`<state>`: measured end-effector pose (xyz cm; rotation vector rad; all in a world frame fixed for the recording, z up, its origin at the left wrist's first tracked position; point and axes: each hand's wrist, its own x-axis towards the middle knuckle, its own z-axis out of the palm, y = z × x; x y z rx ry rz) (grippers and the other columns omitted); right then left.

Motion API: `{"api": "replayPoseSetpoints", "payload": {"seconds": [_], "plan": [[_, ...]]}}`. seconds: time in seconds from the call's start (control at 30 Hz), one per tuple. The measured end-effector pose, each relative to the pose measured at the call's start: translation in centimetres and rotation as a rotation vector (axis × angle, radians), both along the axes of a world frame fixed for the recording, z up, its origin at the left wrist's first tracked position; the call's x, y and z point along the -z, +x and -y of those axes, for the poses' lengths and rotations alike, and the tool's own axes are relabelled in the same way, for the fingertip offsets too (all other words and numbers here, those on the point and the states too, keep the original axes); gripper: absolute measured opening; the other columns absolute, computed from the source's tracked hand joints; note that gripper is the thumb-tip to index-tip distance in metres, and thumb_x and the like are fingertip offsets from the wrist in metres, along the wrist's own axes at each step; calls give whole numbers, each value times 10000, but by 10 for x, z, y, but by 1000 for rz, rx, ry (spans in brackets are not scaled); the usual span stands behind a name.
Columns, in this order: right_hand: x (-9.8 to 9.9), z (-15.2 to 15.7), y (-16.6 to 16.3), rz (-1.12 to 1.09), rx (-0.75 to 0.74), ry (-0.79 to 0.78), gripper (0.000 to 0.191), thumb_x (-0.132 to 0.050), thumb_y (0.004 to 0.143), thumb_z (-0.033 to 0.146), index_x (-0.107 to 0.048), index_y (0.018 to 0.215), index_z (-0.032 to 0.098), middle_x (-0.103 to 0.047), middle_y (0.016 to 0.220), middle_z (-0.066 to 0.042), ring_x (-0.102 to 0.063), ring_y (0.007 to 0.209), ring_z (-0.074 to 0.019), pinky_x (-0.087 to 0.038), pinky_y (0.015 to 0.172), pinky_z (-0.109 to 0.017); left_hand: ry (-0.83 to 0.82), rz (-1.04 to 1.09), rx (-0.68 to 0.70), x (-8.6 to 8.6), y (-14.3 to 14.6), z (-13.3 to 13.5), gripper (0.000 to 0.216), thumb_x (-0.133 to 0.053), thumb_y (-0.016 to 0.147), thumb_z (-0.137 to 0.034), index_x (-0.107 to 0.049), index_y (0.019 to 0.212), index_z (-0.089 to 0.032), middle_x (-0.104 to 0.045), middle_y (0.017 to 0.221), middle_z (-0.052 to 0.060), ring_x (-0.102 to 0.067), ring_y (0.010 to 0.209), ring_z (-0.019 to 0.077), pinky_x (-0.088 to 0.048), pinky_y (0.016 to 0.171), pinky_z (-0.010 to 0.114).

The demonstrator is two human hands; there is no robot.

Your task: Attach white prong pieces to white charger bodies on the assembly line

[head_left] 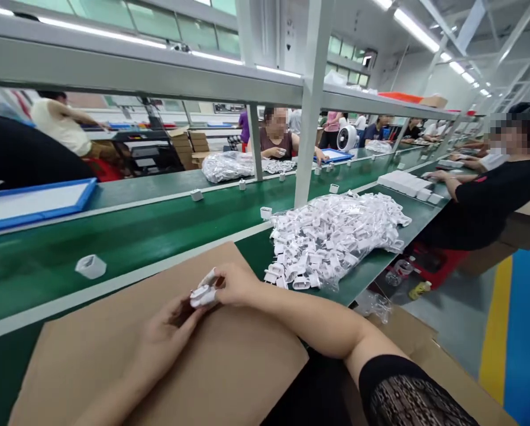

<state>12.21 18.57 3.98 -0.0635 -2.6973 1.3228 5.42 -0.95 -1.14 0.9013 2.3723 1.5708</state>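
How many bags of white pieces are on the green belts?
3: a big bag nearest, a bag on the farther belt, a bag far along it. Others may be hidden.

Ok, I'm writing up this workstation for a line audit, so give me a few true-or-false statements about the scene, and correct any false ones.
The left hand and right hand both hold a small white plastic part over a brown cardboard sheet. True.
The clear bag of white parts sits on that sheet. False: it lies on the green conveyor belt beyond the sheet.
The right arm's sleeve is plain white. False: it is a black lace sleeve.
A yellow stripe runs along the floor to the right. True.
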Motion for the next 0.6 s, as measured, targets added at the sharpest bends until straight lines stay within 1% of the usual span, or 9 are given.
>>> {"api": "replayPoseSetpoints", "payload": {"seconds": [0.07,0.13,0.2,0.23,0.3,0.33,0.4,0.47,0.6], "plan": [[-1,-5,-2,3,-12,-48,374,-754,752,171,-767,1117,250,-766,1001,-5,-701,876,-189,-521,759,-254,52,95,19,-6,-1,-6,538,-776,739,-647,-716,1085,-238,-785,1163,92,-736,1112,341,-594,1016,475],[-6,-16,-2,26,59,-78,417,-765,819,276,-722,1230,226,-763,1081,-42,-710,931,-202,-544,838,-286,133,171,22,-14,-8,-12,570,-824,678,-661,-713,1004,-207,-786,1141,126,-739,1096,349,-588,1023,488],[-14,-31,-1,23,116,-39,505,-708,894,356,-635,1367,195,-716,1225,-113,-690,1038,-235,-531,941,-352,188,174,-33,-20,-24,-17,643,-864,619,-656,-703,1030,-189,-782,1141,146,-742,1083,348,-574,1042,507],[-20,-40,1,1,175,77,508,-695,909,383,-624,1378,200,-689,1279,-126,-666,1110,-252,-508,998,-379,198,164,-68,-21,-35,-18,661,-875,621,-630,-698,1078,-186,-774,1167,147,-734,1109,339,-558,1066,501],[-30,-57,4,14,296,420,492,-685,921,389,-630,1360,176,-642,1329,-176,-573,1260,-330,-452,1067,-462,205,134,-139,-21,-61,-17,647,-885,635,-570,-690,1114,-181,-766,1189,143,-725,1128,319,-544,1083,478],[-35,-65,7,68,356,574,486,-672,929,376,-626,1357,151,-625,1329,-205,-543,1285,-368,-438,1066,-504,201,117,-172,-21,-75,-16,621,-883,648,-536,-688,1116,-178,-764,1189,140,-724,1126,308,-543,1082,464],[-40,-77,12,200,490,782,451,-647,937,347,-630,1319,109,-598,1339,-237,-510,1306,-414,-419,1059,-540,189,74,-242,-20,-99,-12,556,-869,679,-468,-685,1112,-171,-767,1166,136,-728,1100,291,-549,1063,443],[-41,-85,14,336,553,863,383,-613,941,285,-640,1269,91,-605,1320,-243,-518,1298,-415,-434,1026,-523,168,19,-317,-21,-119,-4,496,-841,722,-403,-680,1128,-168,-768,1148,127,-727,1081,275,-548,1051,429],[-39,-96,11,432,533,863,352,-601,899,162,-654,1241,95,-633,1275,-230,-561,1260,-387,-481,934,-454,113,-103,-479,-26,-147,33,429,-759,819,-329,-655,1202,-166,-752,1175,106,-712,1085,250,-548,1027,383]]}}
